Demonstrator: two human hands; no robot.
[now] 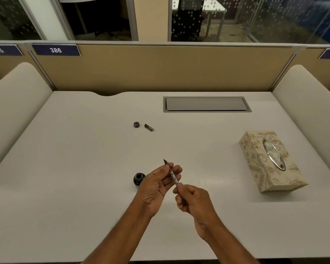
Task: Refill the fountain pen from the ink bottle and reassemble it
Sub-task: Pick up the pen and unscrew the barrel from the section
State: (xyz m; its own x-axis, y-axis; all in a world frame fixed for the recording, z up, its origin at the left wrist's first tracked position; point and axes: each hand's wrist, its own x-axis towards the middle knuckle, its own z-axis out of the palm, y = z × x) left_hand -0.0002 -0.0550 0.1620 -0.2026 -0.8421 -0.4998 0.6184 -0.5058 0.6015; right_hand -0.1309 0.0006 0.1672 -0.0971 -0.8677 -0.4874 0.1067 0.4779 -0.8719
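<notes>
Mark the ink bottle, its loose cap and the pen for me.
ink bottle [139, 176]: head view, on its open mouth.
bottle cap [136, 124]: head view, middle of its top face.
pen [173, 175]: head view, on the silvery middle of its shaft.

The desk top [84, 149] is seen smooth & matt, prob. laminate. The ink bottle [138, 179] is made of dark glossy glass. The pen [172, 175] is seen as clear plastic w. shiny metal parts. The tissue box [255, 155]: matt printed cardboard.
</notes>
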